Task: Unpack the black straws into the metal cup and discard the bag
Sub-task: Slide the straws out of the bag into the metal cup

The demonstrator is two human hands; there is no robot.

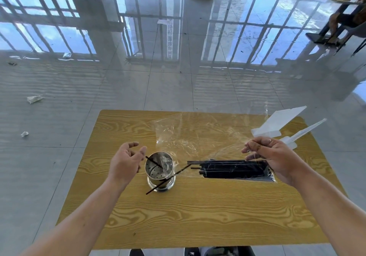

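Wood-grain surface (178, 216) with the metal cup (160, 171) at centre: right of the cup the right hand (273, 156) pinches the clear bag (190, 135) of black straws (233, 169), left of it the left hand (126, 162) hovers released; tilted carelessly, straws could spill past the rim.

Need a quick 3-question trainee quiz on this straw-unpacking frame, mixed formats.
1. True or false: most of the thin black straws already stand in the round perforated metal cup.
2. Which hand grips the clear plastic bag? A) left B) right
3. Fill in: the empty left hand hovers beside the cup, above the yellow wood-grain ____.

Key: 1 false, most lie in the bag; 2 B, the right hand; 3 table.
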